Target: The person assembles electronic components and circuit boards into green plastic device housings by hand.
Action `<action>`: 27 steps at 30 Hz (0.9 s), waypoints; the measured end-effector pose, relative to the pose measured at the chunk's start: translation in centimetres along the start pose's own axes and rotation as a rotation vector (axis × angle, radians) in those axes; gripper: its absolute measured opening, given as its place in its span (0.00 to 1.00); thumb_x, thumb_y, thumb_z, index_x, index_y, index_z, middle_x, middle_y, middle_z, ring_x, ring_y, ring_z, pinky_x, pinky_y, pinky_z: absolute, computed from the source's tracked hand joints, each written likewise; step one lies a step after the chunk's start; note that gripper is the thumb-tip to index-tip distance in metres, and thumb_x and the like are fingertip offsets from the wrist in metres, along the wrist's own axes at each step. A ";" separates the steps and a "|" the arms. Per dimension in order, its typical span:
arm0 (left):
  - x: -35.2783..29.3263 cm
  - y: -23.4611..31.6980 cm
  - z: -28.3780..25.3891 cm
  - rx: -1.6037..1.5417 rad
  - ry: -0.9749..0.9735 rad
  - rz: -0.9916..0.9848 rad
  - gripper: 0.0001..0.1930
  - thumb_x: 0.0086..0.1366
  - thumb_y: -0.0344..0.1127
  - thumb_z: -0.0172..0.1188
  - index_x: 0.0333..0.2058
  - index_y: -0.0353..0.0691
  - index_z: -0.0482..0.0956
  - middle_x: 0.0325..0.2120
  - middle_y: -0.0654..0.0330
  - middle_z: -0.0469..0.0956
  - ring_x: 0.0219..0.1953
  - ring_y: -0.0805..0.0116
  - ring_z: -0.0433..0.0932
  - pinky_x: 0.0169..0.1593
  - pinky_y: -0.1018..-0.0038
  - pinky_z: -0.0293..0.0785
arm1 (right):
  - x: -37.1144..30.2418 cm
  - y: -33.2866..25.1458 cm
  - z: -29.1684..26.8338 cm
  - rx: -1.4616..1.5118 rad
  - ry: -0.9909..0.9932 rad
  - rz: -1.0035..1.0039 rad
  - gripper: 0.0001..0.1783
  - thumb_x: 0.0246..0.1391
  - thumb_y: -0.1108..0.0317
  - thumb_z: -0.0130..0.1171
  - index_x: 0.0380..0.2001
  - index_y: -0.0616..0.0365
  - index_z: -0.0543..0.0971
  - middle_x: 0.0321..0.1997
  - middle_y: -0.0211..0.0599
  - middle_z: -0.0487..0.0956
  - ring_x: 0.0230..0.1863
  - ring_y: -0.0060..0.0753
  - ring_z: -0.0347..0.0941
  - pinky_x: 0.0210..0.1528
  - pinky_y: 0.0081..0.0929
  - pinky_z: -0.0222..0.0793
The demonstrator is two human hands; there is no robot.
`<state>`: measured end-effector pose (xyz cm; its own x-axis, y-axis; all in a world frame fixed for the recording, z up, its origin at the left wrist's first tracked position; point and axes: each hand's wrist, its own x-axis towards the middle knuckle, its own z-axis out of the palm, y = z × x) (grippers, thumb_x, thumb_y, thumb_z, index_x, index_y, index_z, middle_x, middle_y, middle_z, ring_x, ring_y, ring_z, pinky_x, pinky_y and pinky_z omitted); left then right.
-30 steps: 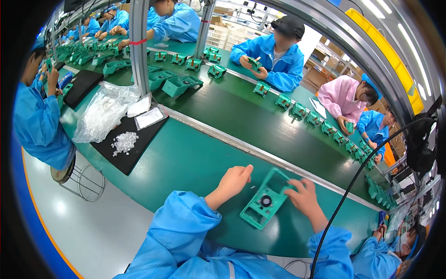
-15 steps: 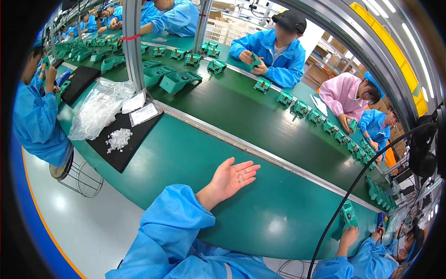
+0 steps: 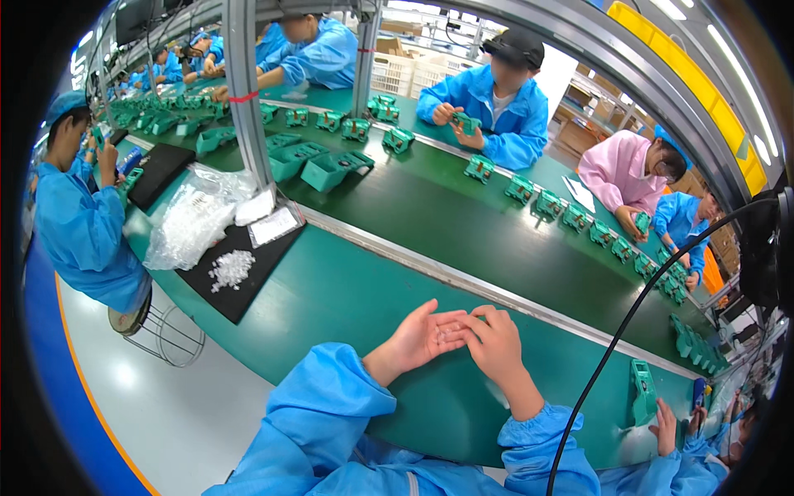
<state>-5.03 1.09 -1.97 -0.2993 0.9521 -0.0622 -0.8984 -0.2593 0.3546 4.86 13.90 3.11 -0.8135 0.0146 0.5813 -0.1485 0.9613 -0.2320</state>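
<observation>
My left hand (image 3: 422,341) is palm up over the green tabletop, its fingers stretched out. A few small clear pieces (image 3: 447,336) lie on those fingers. Against its fingertips, my right hand (image 3: 499,351) is closed, with bent fingers pressed together; what they pinch, if anything, is hidden. To the left, a pile of similar small clear pieces (image 3: 232,270) rests on a black mat (image 3: 217,299). A crumpled clear plastic bag (image 3: 196,219) lies beside it, along with a small labelled packet (image 3: 275,226).
Beyond a metal rail, a green conveyor (image 3: 430,198) carries a row of green housings (image 3: 547,204) and larger green shells (image 3: 335,169). A metal post (image 3: 241,99) stands by the bag. A black cable (image 3: 608,355) hangs at right, near a green shell (image 3: 642,390) and a co-worker's hand (image 3: 664,427).
My right hand has come in from the lower right and met my left fingers. At far right, a co-worker's hand has let go of the green shell. The whole view has shifted slightly.
</observation>
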 end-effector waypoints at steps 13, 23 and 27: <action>-0.4 1.0 -0.2 0.182 0.183 -0.006 0.24 0.64 0.45 0.31 0.48 0.29 0.61 0.44 0.52 0.68 0.45 0.64 0.68 0.51 0.70 0.63 | 0.2 0.7 3.7 0.167 0.068 0.098 0.03 0.34 0.71 0.57 0.18 0.53 0.73 0.23 0.27 0.70 0.25 0.32 0.64 0.27 0.28 0.61; 1.4 15.7 -2.3 0.166 0.449 0.519 0.10 0.60 0.38 0.44 0.30 0.36 0.69 0.11 0.71 0.58 0.14 0.80 0.59 0.19 0.82 0.58 | -0.9 2.4 4.6 0.457 0.010 0.381 0.04 0.38 0.75 0.55 0.18 0.58 0.70 0.19 0.34 0.68 0.20 0.31 0.65 0.21 0.24 0.62; 1.4 25.7 -7.5 1.006 1.123 0.899 0.12 0.55 0.39 0.50 0.30 0.35 0.72 0.16 0.59 0.69 0.15 0.64 0.66 0.21 0.72 0.62 | -0.6 2.0 5.2 0.483 0.003 0.362 0.04 0.39 0.74 0.55 0.19 0.59 0.70 0.18 0.35 0.68 0.19 0.31 0.65 0.19 0.24 0.61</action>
<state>-30.91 -5.48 0.02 -0.9940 -0.0929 0.0571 0.0564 0.0100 0.9984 2.11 14.41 -1.75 -0.8588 0.3187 0.4012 -0.1016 0.6616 -0.7430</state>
